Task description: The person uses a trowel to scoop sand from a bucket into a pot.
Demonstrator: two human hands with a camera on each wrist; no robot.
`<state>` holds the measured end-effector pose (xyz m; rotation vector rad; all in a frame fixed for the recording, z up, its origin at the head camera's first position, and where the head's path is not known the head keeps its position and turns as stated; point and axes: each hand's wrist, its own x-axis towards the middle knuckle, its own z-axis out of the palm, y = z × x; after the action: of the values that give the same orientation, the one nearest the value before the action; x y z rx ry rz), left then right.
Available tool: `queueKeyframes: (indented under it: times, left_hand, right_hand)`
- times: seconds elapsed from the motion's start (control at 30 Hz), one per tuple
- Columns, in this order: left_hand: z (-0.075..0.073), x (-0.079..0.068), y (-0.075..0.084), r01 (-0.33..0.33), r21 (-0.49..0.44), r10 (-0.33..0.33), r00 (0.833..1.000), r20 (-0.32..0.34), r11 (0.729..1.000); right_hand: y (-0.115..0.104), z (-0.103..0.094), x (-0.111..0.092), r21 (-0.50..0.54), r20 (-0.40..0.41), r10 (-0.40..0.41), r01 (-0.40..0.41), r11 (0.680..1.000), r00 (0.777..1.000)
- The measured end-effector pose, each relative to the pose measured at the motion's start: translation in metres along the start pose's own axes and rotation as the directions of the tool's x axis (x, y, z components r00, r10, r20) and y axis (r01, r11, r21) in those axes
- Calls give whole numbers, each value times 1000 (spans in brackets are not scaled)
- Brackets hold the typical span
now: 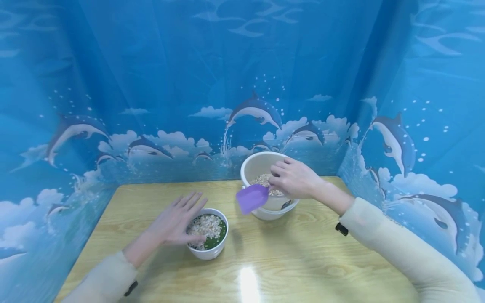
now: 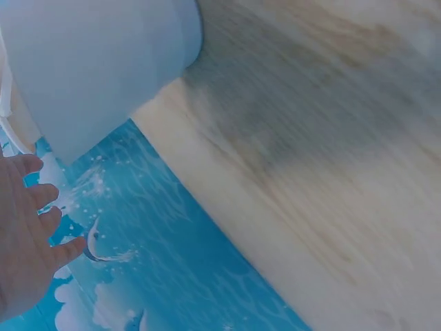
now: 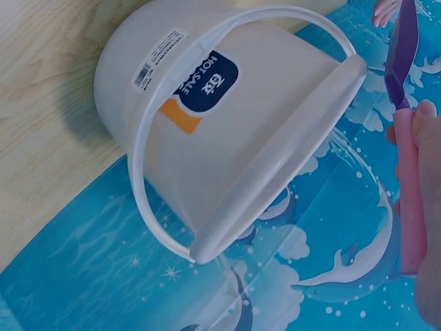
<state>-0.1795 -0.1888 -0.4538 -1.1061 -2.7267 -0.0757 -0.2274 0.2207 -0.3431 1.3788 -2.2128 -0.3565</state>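
My right hand [image 1: 295,176] grips the pink handle [image 3: 411,200] of a small shovel with a purple blade [image 1: 251,198]. The blade hangs tilted at the near left side of a white bucket [image 1: 248,170], which holds pale gravel [image 1: 261,180]. To the left, my left hand [image 1: 176,225] stretches its fingers beside and partly over a small white pot [image 1: 207,255]. Pale pebbles [image 1: 206,225] lie on a green surface [image 1: 217,240] inside that pot. Whether the left hand touches the pot I cannot tell. In the left wrist view its fingers [image 2: 48,221] are spread and hold nothing.
Both containers stand on a wood-grain table [image 1: 303,252]. Blue dolphin-print sheeting [image 1: 182,84] closes off the back and both sides. The bucket's white handle [image 3: 141,179] hangs down over its labelled near side.
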Motion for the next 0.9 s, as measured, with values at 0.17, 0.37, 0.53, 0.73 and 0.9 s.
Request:
queueKeyframes:
  times: [0.17, 0.37, 0.53, 0.73, 0.9]
  left_hand:
    - [-6, 15, 2, -20, -1, 20, 1000, 7, 1000]
    - [-17, 34, 6, -52, 12, 51, 997, 50, 999]
    - [-25, 51, 10, -79, 6, 79, 994, 77, 997]
    - [-28, 72, 14, -107, 31, 103, 989, 107, 994]
    - [-28, 89, 17, -131, 42, 125, 985, 120, 990]
  right_hand:
    - [7, -3, -5, -6, 6, 23, -23, 1000, 1000]
    - [19, -6, -12, -21, 6, 59, -59, 998, 998]
    - [26, -7, -16, -23, 26, 91, -91, 996, 995]
    - [36, -5, -19, -38, 33, 127, -125, 991, 991]
    - [42, -2, -22, -33, 34, 158, -156, 987, 987]
